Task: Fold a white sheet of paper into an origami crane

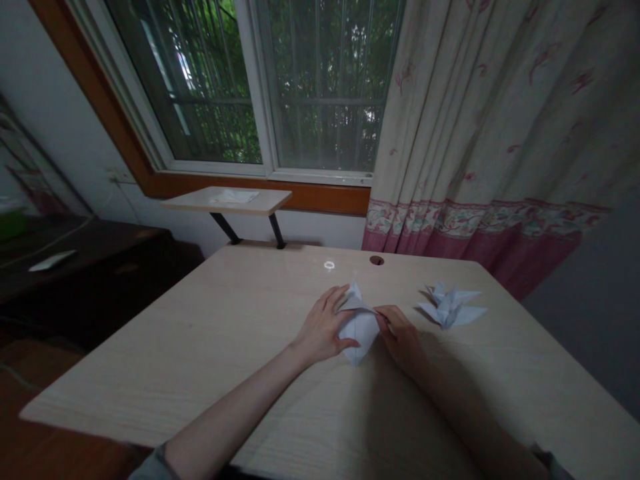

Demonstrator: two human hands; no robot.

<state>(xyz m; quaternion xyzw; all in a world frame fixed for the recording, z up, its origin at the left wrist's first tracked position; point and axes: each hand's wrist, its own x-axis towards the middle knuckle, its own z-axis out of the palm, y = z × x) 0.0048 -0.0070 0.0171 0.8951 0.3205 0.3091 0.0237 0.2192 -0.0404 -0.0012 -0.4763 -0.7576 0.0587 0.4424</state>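
1. Folded paper (358, 331): white, crisply creased, its long axis pointing away from me, lying on the pale wood-grain table (210, 347).
2. Left hand (321, 327) cups its near side, fingers holding it.
3. Right hand (397, 335) pinches its right flap.
4. Paper crane (450, 307) rests just beyond my right hand.

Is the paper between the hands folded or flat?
Folded. The paper between the left hand and right hand shows creases and pointed flaps.

Paper crane (449, 307) right of folded paper (358, 327)
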